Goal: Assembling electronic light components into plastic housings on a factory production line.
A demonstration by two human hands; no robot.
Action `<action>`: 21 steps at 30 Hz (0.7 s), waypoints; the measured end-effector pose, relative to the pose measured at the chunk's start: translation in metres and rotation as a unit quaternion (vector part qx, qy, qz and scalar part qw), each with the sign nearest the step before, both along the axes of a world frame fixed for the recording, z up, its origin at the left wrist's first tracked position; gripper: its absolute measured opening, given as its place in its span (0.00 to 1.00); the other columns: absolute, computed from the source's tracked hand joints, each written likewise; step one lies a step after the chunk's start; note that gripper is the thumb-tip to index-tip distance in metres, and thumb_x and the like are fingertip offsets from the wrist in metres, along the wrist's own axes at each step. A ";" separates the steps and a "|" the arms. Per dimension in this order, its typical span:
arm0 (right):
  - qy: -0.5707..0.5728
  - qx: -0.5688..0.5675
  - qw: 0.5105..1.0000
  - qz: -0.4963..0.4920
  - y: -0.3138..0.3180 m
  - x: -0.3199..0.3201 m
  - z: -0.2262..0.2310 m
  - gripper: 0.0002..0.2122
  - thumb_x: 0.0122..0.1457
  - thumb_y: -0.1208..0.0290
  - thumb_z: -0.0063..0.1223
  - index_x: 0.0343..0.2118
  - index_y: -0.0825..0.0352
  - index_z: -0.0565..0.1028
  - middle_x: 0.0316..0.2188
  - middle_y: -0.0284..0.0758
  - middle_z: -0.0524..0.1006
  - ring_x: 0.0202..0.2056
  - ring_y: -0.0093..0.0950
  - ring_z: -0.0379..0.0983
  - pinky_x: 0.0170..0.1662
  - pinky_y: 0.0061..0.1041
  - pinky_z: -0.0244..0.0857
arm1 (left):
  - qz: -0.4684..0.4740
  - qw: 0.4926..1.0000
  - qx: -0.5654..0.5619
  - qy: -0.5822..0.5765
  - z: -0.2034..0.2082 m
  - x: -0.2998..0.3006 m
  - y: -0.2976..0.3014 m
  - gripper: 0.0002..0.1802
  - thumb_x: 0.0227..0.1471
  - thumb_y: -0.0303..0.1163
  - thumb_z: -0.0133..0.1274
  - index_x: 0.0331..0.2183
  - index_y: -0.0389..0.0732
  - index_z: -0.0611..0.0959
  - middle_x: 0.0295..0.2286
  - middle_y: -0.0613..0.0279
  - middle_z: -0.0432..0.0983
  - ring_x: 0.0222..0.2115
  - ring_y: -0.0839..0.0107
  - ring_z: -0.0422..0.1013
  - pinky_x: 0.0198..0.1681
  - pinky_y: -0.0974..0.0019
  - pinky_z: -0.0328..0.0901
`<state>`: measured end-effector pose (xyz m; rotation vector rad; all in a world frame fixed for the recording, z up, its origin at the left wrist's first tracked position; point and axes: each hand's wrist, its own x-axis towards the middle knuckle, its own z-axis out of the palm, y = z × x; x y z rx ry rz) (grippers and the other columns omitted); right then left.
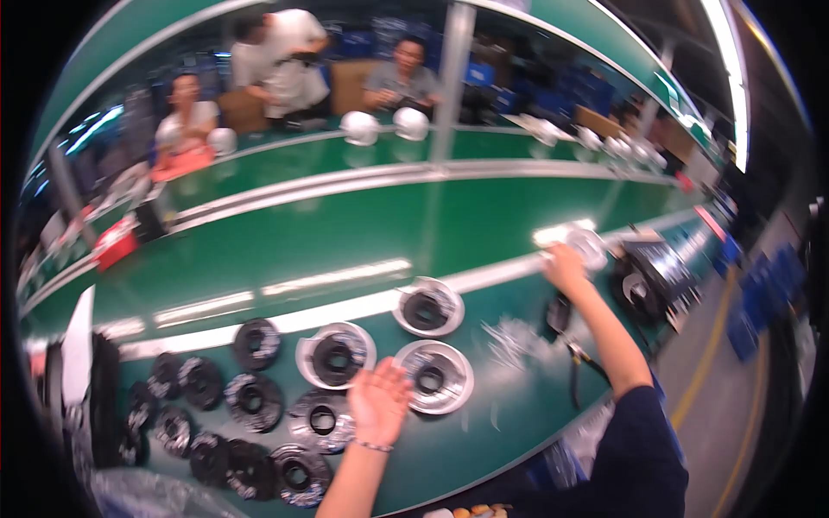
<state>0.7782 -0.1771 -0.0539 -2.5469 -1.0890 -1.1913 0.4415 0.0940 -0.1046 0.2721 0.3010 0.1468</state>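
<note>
My left hand (pixel 378 404) is over the green bench, palm turned up and fingers stretched out, with nothing in it. Its fingertips come close to two white round housings, one with a black ring part (pixel 337 359) inside and one to the right, a white round housing (pixel 452 376) with a black ring in its middle. Behind them stands another white housing (pixel 428 307), also with a black part inside. Out to the right, my right hand (pixel 566 266) has its fingers closed at the edge of a white round housing (pixel 587 249) by the conveyor's metal rail; motion blurs the grip.
Several black ring parts (pixel 254 401) lie on the bench at left. Clear plastic strips (pixel 511 342) and a dark-handled tool (pixel 558 314) lie at right, near a black machine (pixel 648 281). Beyond the green conveyor (pixel 363 233), people (pixel 406 73) work among white domes (pixel 359 128).
</note>
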 end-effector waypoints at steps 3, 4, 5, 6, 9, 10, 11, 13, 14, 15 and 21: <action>0.210 0.021 0.949 -0.233 -0.048 0.021 -0.006 0.12 0.44 0.66 0.51 0.29 0.69 0.71 0.28 0.48 0.72 0.32 0.44 0.69 0.36 0.39 0.63 | -0.014 1.000 0.019 0.017 -0.004 0.005 -0.005 0.23 0.51 0.45 0.34 0.40 0.38 0.69 0.32 0.56 0.72 0.29 0.65 0.69 0.33 0.63 0.65; 0.200 0.034 0.946 -0.253 -0.074 0.042 -0.028 0.13 0.43 0.66 0.53 0.32 0.67 0.72 0.29 0.47 0.72 0.34 0.42 0.70 0.37 0.38 0.64 | -0.018 0.999 0.029 0.026 -0.004 0.006 -0.006 0.23 0.51 0.45 0.33 0.40 0.37 0.69 0.32 0.55 0.71 0.29 0.66 0.69 0.33 0.63 0.65; 0.213 0.013 0.943 -0.257 -0.057 0.035 -0.030 0.11 0.42 0.68 0.53 0.29 0.67 0.73 0.28 0.46 0.73 0.33 0.42 0.70 0.37 0.38 0.64 | -0.006 0.999 0.026 0.027 -0.008 0.000 -0.001 0.23 0.51 0.45 0.33 0.40 0.37 0.69 0.33 0.55 0.71 0.29 0.66 0.69 0.33 0.64 0.65; 0.224 -0.009 0.937 -0.267 -0.047 0.024 -0.024 0.10 0.42 0.69 0.53 0.27 0.67 0.74 0.27 0.46 0.73 0.33 0.42 0.70 0.36 0.38 0.65 | 0.009 0.999 0.024 0.025 -0.007 -0.006 0.003 0.23 0.51 0.44 0.33 0.41 0.37 0.69 0.33 0.55 0.71 0.29 0.67 0.69 0.33 0.64 0.65; 0.213 0.054 0.936 -0.275 -0.049 0.029 -0.025 0.06 0.41 0.71 0.53 0.22 0.67 0.76 0.24 0.45 0.74 0.30 0.41 0.71 0.36 0.35 0.65 | 0.020 0.999 0.020 0.028 -0.002 -0.007 0.001 0.23 0.51 0.44 0.33 0.41 0.37 0.68 0.34 0.55 0.71 0.30 0.67 0.69 0.33 0.64 0.65; 0.212 0.053 0.937 -0.273 -0.053 0.033 -0.024 0.06 0.41 0.71 0.53 0.22 0.67 0.76 0.24 0.45 0.74 0.30 0.41 0.71 0.36 0.35 0.65 | 0.018 0.999 0.023 0.024 -0.002 -0.006 0.001 0.23 0.51 0.44 0.33 0.41 0.37 0.69 0.34 0.55 0.71 0.30 0.67 0.69 0.34 0.64 0.65; 0.237 0.091 0.934 -0.250 -0.059 0.037 -0.022 0.06 0.40 0.71 0.54 0.20 0.69 0.75 0.19 0.45 0.73 0.26 0.40 0.71 0.33 0.34 0.66 | 0.014 0.999 0.026 0.021 -0.002 -0.005 0.001 0.23 0.51 0.44 0.33 0.41 0.37 0.69 0.34 0.55 0.71 0.30 0.68 0.69 0.34 0.64 0.65; 0.303 0.178 0.914 -0.204 -0.057 0.031 -0.011 0.07 0.39 0.71 0.56 0.17 0.70 0.75 0.11 0.44 0.71 0.16 0.38 0.71 0.27 0.31 0.66 | 0.015 0.999 0.026 0.020 0.000 -0.004 0.000 0.23 0.51 0.44 0.33 0.42 0.37 0.69 0.34 0.56 0.71 0.30 0.68 0.69 0.34 0.65 0.65; 0.304 0.175 0.915 -0.202 -0.057 0.032 -0.010 0.07 0.39 0.71 0.56 0.17 0.70 0.75 0.11 0.44 0.71 0.16 0.38 0.71 0.27 0.31 0.66 | 0.014 0.999 0.027 0.019 0.002 -0.005 0.000 0.23 0.51 0.44 0.33 0.42 0.37 0.69 0.34 0.56 0.71 0.30 0.68 0.69 0.34 0.65 0.65; 0.260 0.160 0.932 -0.197 -0.059 0.035 -0.009 0.07 0.39 0.71 0.56 0.17 0.71 0.75 0.11 0.44 0.71 0.17 0.38 0.71 0.27 0.31 0.65 | 0.018 0.999 0.024 0.020 0.002 -0.006 0.000 0.23 0.51 0.44 0.33 0.42 0.37 0.69 0.34 0.56 0.71 0.30 0.68 0.69 0.34 0.65 0.65; 0.132 0.135 0.968 -0.168 -0.052 0.038 0.011 0.10 0.40 0.68 0.56 0.21 0.70 0.75 0.19 0.46 0.73 0.24 0.40 0.71 0.30 0.32 0.64 | 0.008 0.999 0.032 0.007 0.003 -0.002 -0.001 0.23 0.51 0.44 0.34 0.42 0.38 0.69 0.35 0.58 0.71 0.31 0.69 0.69 0.35 0.66 0.64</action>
